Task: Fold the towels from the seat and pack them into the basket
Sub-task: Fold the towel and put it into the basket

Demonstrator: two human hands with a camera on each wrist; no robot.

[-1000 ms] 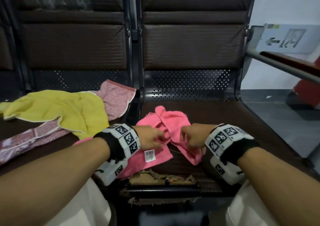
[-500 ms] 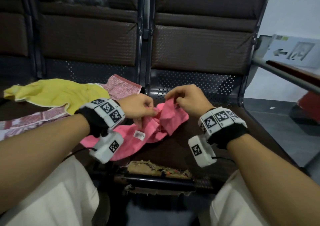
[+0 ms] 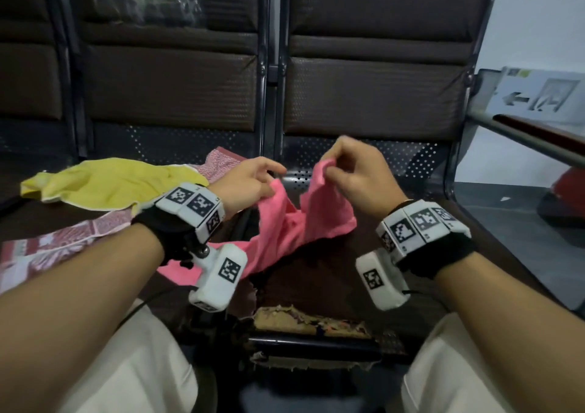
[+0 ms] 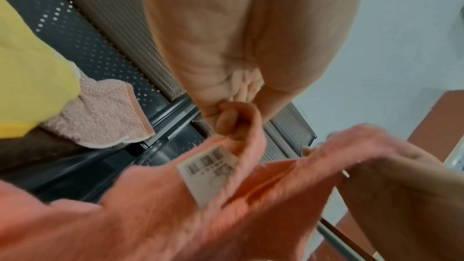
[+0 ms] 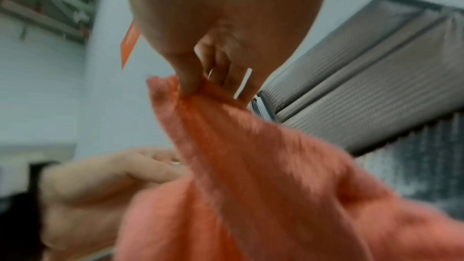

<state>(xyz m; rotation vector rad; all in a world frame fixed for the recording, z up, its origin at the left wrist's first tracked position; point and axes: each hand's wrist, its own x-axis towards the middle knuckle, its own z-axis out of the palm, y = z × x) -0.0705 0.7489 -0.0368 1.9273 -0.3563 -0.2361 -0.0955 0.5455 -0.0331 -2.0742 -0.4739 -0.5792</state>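
Note:
A pink towel (image 3: 294,225) hangs between my two hands above the brown seat (image 3: 332,286). My right hand (image 3: 345,172) pinches its upper right corner; the right wrist view shows thumb and fingers nipping the towel's edge (image 5: 200,90). My left hand (image 3: 253,181) grips the other corner, and in the left wrist view the cloth (image 4: 175,215) curls round a bent finger near a white barcode label (image 4: 208,170). The towel's lower end trails on the seat by my left wrist. No basket is in view.
A yellow towel (image 3: 110,181) lies on the left seat over a red-and-white patterned towel (image 3: 57,241). The seat's front edge is torn, foam showing (image 3: 304,317). Seat backs (image 3: 373,89) rise behind. An armrest (image 3: 538,137) and grey floor lie to the right.
Both hands have risen from the seat and moved apart, lifting the pink towel and spreading its top edge. The right hand has climbed highest.

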